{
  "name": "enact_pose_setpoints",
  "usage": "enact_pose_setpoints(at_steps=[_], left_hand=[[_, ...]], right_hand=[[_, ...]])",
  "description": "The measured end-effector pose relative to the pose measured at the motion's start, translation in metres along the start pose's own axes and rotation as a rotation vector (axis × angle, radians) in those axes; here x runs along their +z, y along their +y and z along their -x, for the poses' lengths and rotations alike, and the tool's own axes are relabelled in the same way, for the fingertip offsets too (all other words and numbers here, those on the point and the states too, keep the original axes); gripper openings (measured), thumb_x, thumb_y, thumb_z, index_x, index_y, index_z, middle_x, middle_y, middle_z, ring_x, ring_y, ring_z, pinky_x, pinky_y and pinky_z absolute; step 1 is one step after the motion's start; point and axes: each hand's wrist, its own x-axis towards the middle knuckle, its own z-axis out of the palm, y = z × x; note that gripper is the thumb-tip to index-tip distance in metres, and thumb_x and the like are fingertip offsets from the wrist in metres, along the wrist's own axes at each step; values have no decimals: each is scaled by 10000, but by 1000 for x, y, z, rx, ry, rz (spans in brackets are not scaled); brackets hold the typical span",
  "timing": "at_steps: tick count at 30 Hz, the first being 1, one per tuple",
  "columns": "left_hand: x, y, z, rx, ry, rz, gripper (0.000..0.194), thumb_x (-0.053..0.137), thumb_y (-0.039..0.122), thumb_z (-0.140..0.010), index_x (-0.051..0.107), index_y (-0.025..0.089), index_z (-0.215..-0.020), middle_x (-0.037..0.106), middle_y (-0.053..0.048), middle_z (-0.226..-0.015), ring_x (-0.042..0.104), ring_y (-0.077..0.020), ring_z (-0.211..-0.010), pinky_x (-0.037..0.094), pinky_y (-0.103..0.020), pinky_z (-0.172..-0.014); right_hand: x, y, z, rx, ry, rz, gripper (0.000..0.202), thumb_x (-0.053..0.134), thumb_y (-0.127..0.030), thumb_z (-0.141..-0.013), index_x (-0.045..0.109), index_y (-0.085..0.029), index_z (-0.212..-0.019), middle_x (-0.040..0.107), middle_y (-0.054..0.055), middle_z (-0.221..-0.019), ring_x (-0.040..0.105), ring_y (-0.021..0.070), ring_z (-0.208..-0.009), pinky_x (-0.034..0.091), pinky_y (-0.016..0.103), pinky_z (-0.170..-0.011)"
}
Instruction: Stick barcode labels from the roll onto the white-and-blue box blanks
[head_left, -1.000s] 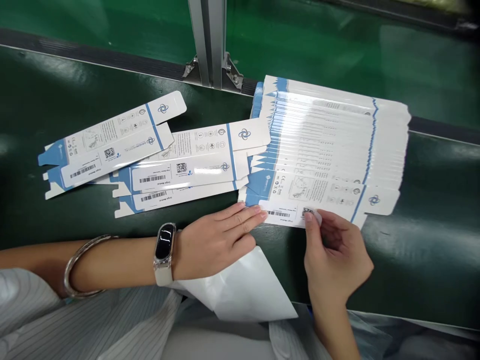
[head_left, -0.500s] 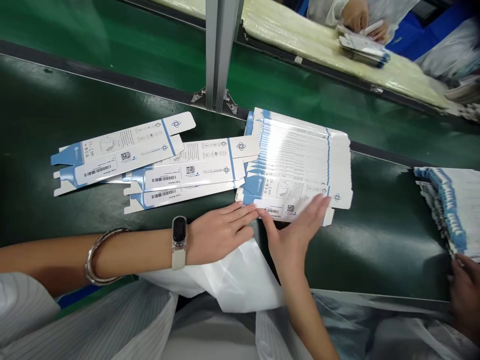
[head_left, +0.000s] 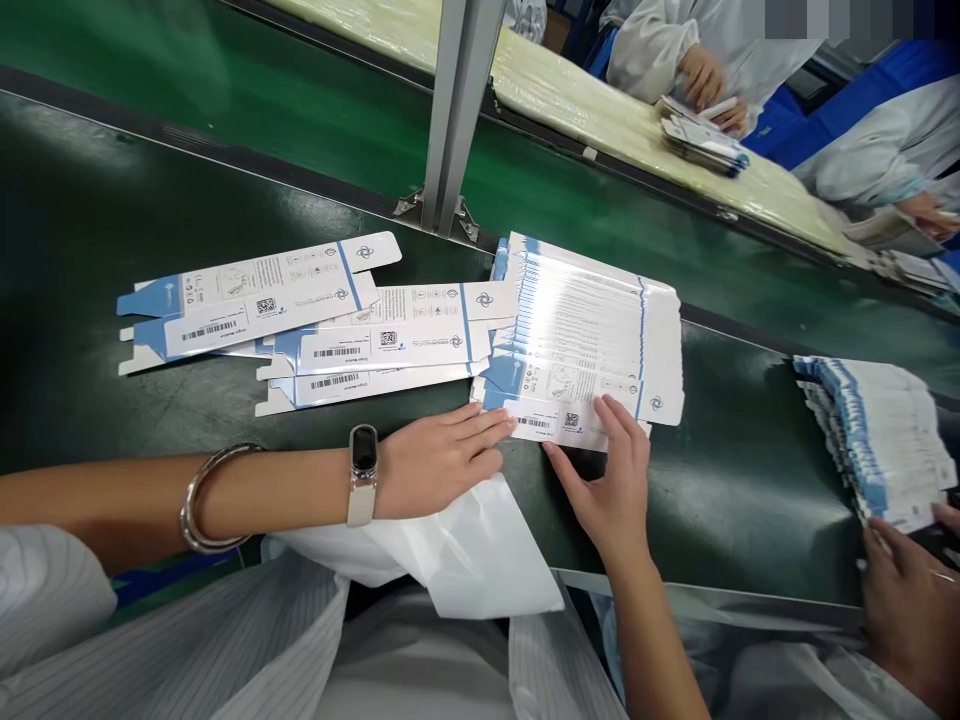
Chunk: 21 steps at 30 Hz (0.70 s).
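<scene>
A fanned stack of flat white-and-blue cartons (head_left: 577, 310) lies on the dark green bench. The nearest carton bears a white label (head_left: 536, 421) with a barcode and QR code along its front edge. My left hand (head_left: 446, 460) lies flat, fingers stretched, its tips at the front left corner of that carton. My right hand (head_left: 611, 480) is spread, fingertips on the carton's front part and thumb by its edge. Beneath my left hand, a glossy white sheet (head_left: 495, 560) hangs over the bench edge. Left of the stack, several labelled flat cartons (head_left: 259, 295) overlap one another.
A grey metal post (head_left: 461, 120) rises behind the stack from the bench's back rail. On the right, a co-worker's hand (head_left: 896, 580) touches another carton stack (head_left: 892, 440). Across the green belt, another co-worker's hands (head_left: 705, 80) work over cartons on a yellowish wrapped ledge (head_left: 570, 100).
My right thumb has moved right, away from my left fingertips, and the right fingers have drawn in from the carton's right end. My left hand stays at the corner. The view has shifted slightly.
</scene>
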Motion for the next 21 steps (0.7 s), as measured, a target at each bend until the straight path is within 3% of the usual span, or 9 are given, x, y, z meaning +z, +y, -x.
enact_pose_setpoints(at_steps=[4, 7, 10, 13, 16, 21], left_hand=[[1, 0, 0, -4, 5, 20, 140, 437, 109, -886, 576, 110, -871, 455, -177, -1345, 376, -233, -1304, 336, -407, -1109], [1, 1, 1, -6, 4, 23, 119, 450, 108, -884, 569, 106, -877, 450, -176, -1351, 366, -236, -1310, 329, -411, -1112], [4, 2, 3, -15, 23, 14, 110, 460, 115, -887, 569, 105, -888, 441, -167, -1363, 347, -232, -1321, 320, -406, -1116], [8, 1, 4, -3, 64, 2, 113, 471, 140, -887, 578, 105, -883, 442, -171, -1360, 350, -238, -1320, 323, -415, -1111], [11, -1, 3, 4, 57, -7, 134, 458, 142, -892, 585, 110, -867, 432, -162, -1369, 343, -237, -1324, 327, -419, -1106], [8, -4, 0, 12, 31, -17, 191, 410, 165, -914, 583, 113, -851, 407, -144, -1393, 329, -244, -1331, 373, -418, -1077]], right_hand=[[3, 2, -1, -14, 5, 0, 634, 647, -338, -769, 372, -223, -1329, 505, 119, -1250, 434, 233, -1205, 381, 448, -988], [-3, 12, 0, 64, 43, 38, 690, 670, -408, -735, 383, -210, -1329, 427, 146, -1339, 376, 275, -1261, 340, 493, -1011], [-11, 25, 2, 384, 95, 60, 918, 714, -511, -635, 316, -141, -1376, 296, 210, -1426, 273, 359, -1315, 290, 561, -1018], [-13, 31, 4, 656, 96, -70, 973, 737, -503, -597, 303, -134, -1386, 415, 192, -1356, 440, 336, -1199, 365, 524, -979], [-9, 28, 5, 709, 236, -221, 891, 771, -429, -570, 400, -153, -1331, 533, 134, -1230, 546, 251, -1050, 415, 452, -953], [-18, 24, 6, 806, 612, -613, 667, 817, -291, -506, 575, -169, -1115, 580, 14, -914, 578, 152, -885, 456, 369, -909]])
